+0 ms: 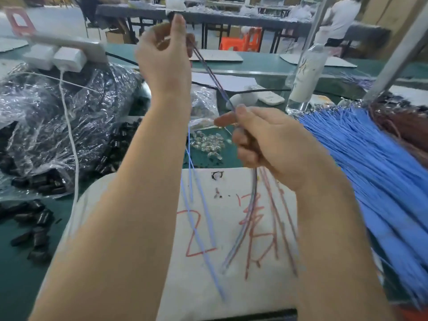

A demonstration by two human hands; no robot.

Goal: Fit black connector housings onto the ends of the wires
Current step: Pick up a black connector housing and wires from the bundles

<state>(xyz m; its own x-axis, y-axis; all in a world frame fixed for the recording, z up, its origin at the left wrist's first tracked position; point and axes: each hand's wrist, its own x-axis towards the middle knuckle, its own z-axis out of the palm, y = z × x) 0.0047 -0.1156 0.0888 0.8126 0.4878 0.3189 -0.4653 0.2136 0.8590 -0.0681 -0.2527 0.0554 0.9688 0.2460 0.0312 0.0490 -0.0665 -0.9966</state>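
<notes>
Black housings [39, 228] are heaped in a plastic bag [46, 107] and spilled on the worktop [14, 274] at far left. A wire pair [213, 75] is pinched at its upper end by the raised left hand [164, 54]; lower down it is gripped, with spare wires [273, 205], in the curled right hand [266, 140]. Thin and limp, it is judged best held near the tip. At right, blue wires [370, 170] are fanned.
</notes>
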